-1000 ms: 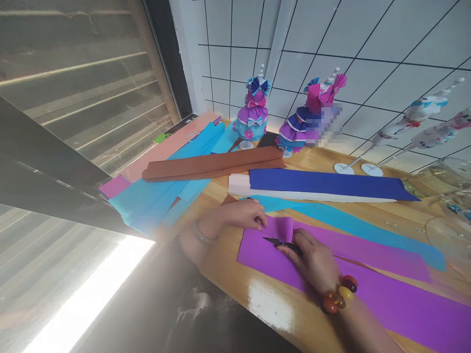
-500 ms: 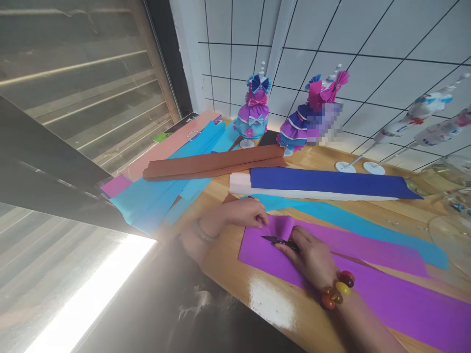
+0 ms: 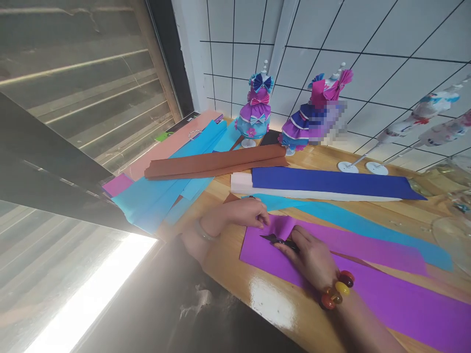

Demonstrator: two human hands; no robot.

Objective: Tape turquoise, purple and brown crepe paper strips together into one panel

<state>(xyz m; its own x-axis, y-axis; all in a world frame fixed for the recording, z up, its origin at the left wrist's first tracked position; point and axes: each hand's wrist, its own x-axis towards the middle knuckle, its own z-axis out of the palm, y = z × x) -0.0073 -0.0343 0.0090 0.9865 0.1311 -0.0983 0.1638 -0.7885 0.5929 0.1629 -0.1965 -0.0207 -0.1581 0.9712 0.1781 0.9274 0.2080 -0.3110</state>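
Observation:
Purple crepe paper (image 3: 401, 301) lies across the wooden table, with a slit running leftward between its two strips. In my right hand (image 3: 312, 257) is a pair of black-handled scissors (image 3: 271, 239), blades pointing left over the paper. My fingers wrap round the handles and partly hide them. My left hand (image 3: 250, 213), fingers curled, grips the paper's far edge just beyond the scissor tips. Between the two hands the paper is raised in a fold. Its exact hold under the left fingertips is hidden.
Behind the purple paper lie a light blue strip (image 3: 349, 220) and a dark blue roll (image 3: 327, 181). Brown paper (image 3: 217, 162) rests over blue sheets (image 3: 158, 198) at left. Several decorated dress forms, including one in a tiered dress (image 3: 253, 117), stand along the tiled wall.
The view has shifted very slightly. Both hands, the scissors and the purple paper stay in nearly the same places.

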